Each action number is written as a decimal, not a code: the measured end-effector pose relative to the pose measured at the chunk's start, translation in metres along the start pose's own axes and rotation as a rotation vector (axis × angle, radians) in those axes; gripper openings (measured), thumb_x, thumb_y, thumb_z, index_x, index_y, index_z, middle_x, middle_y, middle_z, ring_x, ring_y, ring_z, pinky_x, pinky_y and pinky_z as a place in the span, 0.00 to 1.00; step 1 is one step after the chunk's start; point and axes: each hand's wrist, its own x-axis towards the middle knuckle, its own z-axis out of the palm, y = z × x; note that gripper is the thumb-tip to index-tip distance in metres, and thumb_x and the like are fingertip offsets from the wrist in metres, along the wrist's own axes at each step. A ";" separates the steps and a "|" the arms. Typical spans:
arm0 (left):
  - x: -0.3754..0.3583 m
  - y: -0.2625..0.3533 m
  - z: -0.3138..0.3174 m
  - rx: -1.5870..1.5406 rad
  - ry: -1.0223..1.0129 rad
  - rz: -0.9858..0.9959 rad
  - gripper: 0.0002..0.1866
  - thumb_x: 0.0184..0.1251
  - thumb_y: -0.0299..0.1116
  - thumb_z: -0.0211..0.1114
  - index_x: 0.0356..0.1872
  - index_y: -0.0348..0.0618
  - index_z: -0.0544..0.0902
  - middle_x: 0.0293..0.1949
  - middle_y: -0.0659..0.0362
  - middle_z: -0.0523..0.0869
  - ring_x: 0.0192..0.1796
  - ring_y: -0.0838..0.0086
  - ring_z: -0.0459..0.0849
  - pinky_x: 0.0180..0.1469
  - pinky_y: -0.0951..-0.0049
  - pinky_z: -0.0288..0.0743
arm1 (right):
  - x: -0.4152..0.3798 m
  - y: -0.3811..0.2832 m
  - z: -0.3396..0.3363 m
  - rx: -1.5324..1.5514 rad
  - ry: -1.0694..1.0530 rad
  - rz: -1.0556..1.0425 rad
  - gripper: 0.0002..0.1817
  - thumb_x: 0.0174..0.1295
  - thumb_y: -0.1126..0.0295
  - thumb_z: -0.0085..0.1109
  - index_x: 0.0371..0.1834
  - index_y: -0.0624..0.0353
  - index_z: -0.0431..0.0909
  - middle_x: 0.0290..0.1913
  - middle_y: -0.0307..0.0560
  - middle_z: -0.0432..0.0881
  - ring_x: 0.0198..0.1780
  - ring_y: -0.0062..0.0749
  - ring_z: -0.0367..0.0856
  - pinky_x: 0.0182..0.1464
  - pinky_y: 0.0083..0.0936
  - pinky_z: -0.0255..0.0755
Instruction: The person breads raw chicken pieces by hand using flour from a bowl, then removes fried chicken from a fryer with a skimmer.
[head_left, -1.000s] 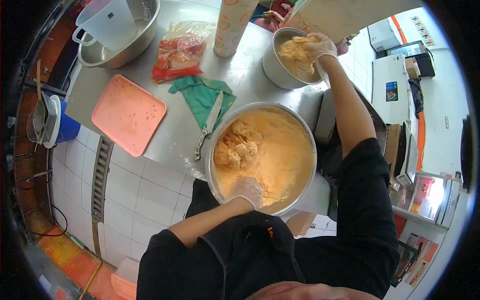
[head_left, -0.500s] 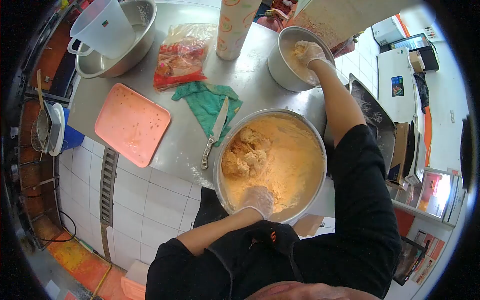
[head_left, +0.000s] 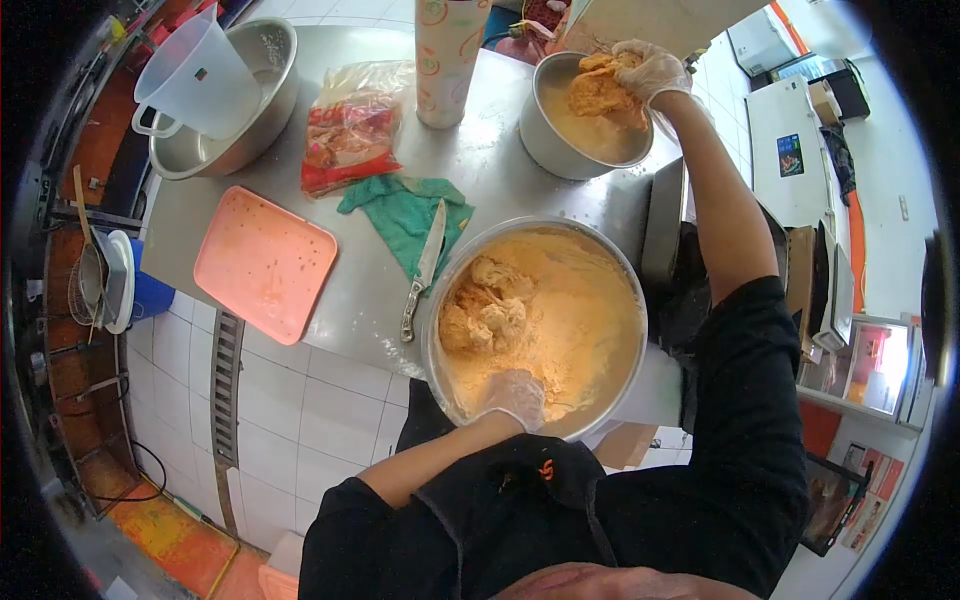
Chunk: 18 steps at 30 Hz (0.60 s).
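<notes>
Steel counter (head_left: 500, 150): right hand (head_left: 648, 68) clutches battered meat (head_left: 598, 92); left hand (head_left: 515, 395) lies spread in flour (head_left: 580, 320).

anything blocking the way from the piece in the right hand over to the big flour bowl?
Nothing visible. The right hand holds a battered piece above the small bowl; between it and the flour bowl lies only bare steel counter. The knife lies off to the side.

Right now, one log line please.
left hand: in large flour bowl | right hand: lifting battered piece over small bowl
</notes>
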 end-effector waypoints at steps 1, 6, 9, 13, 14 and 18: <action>-0.001 0.001 -0.003 -0.003 -0.023 0.003 0.18 0.53 0.40 0.60 0.41 0.42 0.87 0.41 0.49 0.87 0.46 0.58 0.86 0.47 0.59 0.80 | 0.001 -0.001 -0.004 0.015 -0.001 0.030 0.20 0.48 0.63 0.66 0.48 0.46 0.84 0.46 0.43 0.86 0.48 0.38 0.83 0.53 0.28 0.74; -0.002 0.002 -0.006 -0.001 -0.068 -0.029 0.19 0.54 0.41 0.60 0.42 0.42 0.86 0.43 0.48 0.86 0.48 0.58 0.85 0.50 0.59 0.78 | 0.002 -0.006 -0.022 0.010 0.018 0.045 0.21 0.48 0.63 0.66 0.50 0.46 0.83 0.46 0.43 0.86 0.46 0.36 0.84 0.52 0.28 0.76; -0.002 0.003 -0.002 -0.001 -0.056 -0.053 0.20 0.55 0.44 0.60 0.44 0.42 0.85 0.46 0.48 0.85 0.50 0.59 0.84 0.52 0.59 0.77 | 0.003 -0.003 -0.025 0.038 0.031 0.038 0.21 0.48 0.65 0.67 0.50 0.49 0.83 0.44 0.45 0.86 0.42 0.34 0.84 0.49 0.28 0.78; -0.004 0.003 -0.002 0.017 -0.043 -0.032 0.22 0.56 0.47 0.60 0.45 0.43 0.85 0.46 0.49 0.85 0.51 0.59 0.84 0.52 0.58 0.77 | 0.000 -0.007 -0.034 0.140 0.029 0.054 0.21 0.50 0.67 0.67 0.50 0.53 0.83 0.44 0.45 0.86 0.43 0.31 0.84 0.50 0.26 0.77; -0.004 0.002 -0.001 0.027 -0.023 -0.019 0.22 0.56 0.48 0.60 0.44 0.43 0.85 0.46 0.49 0.85 0.50 0.58 0.84 0.52 0.58 0.77 | 0.000 -0.009 -0.038 0.139 0.031 0.055 0.21 0.50 0.67 0.67 0.50 0.53 0.83 0.44 0.45 0.86 0.43 0.31 0.84 0.50 0.26 0.77; -0.003 0.003 -0.007 0.028 -0.060 -0.020 0.23 0.56 0.50 0.60 0.44 0.43 0.85 0.45 0.49 0.85 0.50 0.58 0.84 0.52 0.57 0.76 | 0.010 0.001 -0.041 0.168 0.019 0.021 0.21 0.51 0.67 0.66 0.51 0.55 0.82 0.50 0.46 0.85 0.47 0.32 0.83 0.54 0.24 0.75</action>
